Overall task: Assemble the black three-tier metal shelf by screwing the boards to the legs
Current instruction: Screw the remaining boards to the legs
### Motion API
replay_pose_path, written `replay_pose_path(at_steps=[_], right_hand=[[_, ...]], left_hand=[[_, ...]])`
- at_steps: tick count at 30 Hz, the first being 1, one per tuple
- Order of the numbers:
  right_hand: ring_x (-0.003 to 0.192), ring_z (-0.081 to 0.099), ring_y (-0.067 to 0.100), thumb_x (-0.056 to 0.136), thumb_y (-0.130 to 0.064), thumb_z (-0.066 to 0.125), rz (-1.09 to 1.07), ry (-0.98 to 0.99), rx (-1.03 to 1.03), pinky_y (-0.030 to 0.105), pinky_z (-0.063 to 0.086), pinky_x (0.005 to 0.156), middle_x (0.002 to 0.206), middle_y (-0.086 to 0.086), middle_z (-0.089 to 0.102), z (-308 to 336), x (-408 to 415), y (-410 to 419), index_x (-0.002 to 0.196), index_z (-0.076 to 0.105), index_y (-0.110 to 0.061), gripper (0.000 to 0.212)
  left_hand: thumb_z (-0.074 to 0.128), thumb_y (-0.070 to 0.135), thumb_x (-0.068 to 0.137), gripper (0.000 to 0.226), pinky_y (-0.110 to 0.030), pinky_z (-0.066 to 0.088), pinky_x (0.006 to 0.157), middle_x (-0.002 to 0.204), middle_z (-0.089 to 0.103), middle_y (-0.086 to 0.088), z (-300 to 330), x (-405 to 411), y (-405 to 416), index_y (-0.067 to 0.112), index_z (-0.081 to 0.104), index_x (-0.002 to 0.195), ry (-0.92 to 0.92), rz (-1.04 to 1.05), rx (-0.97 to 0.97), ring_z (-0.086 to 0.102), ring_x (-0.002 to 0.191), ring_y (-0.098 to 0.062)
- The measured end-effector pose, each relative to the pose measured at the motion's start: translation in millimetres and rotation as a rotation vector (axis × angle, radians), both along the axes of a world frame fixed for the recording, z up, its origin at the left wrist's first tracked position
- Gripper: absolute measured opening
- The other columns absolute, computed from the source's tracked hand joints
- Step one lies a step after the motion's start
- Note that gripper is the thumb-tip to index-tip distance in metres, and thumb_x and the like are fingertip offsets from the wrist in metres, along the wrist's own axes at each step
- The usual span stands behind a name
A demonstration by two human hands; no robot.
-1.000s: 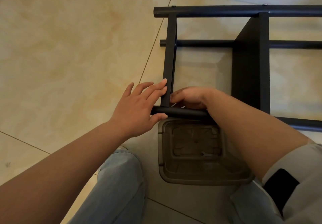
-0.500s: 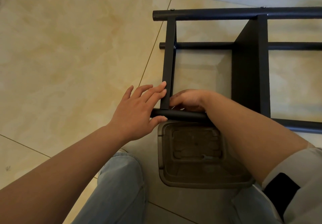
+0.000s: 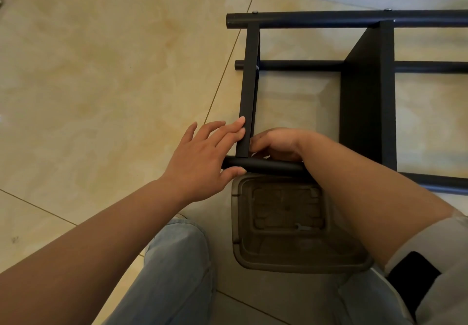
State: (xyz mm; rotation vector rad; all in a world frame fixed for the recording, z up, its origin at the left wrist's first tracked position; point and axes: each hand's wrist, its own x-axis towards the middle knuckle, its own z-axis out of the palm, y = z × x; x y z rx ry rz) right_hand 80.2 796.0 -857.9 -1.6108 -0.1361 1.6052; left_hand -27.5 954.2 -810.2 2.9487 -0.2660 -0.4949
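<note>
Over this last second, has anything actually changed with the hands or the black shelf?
Almost nothing. The left hand still lies with straight fingers against the narrow end board of the black metal shelf and its thumb under the near round black leg. The right hand stays curled at the inner corner of that joint; what it holds is hidden. The brown plastic tray has not moved. The view drifted slightly.

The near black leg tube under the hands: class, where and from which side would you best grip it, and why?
Probably the bare stretch of the near leg tube beside the end board, from above: it is round, lies level and clear of the brown tray.
</note>
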Motion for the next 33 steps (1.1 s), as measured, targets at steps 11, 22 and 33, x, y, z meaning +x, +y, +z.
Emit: replay_pose_path(at_steps=[11,22,33], right_hand=[[0.093,0.056,0.015,0.094,-0.014,0.047,0.056,-0.059,-0.004,0.029,0.043,0.086,0.094,0.001,0.061,2.2,-0.7,0.0,0.089,0.061,-0.02,0.016],[0.091,0.056,0.013,0.095,-0.015,0.047,0.066,-0.074,0.005,0.031,0.041,0.093,0.094,0.0,0.061,1.7,-2.4,0.0,0.089,0.06,-0.021,0.015],[0.096,0.056,0.018,0.094,-0.017,0.048,0.073,-0.083,-0.016,0.037,0.041,0.1,0.098,0.002,0.061,5.5,-2.7,-0.2,0.092,0.06,-0.02,0.012]], left_hand=[[0.042,0.06,0.088,0.07,-0.046,0.009,0.117,0.157,0.01,0.017,-0.3,-0.1,-0.1,0.028,0.025,0.148,0.006,0.011,-0.004,0.015,0.142,-0.014],[0.042,0.06,0.089,0.069,-0.046,0.009,0.117,0.157,0.011,0.016,-0.1,-0.7,0.1,0.028,0.025,0.148,0.005,0.006,-0.006,0.016,0.142,-0.014],[0.045,0.059,0.089,0.069,-0.047,0.011,0.117,0.157,0.011,0.015,0.0,-0.6,-0.4,0.027,0.026,0.147,0.0,0.001,-0.005,0.017,0.141,-0.016]])
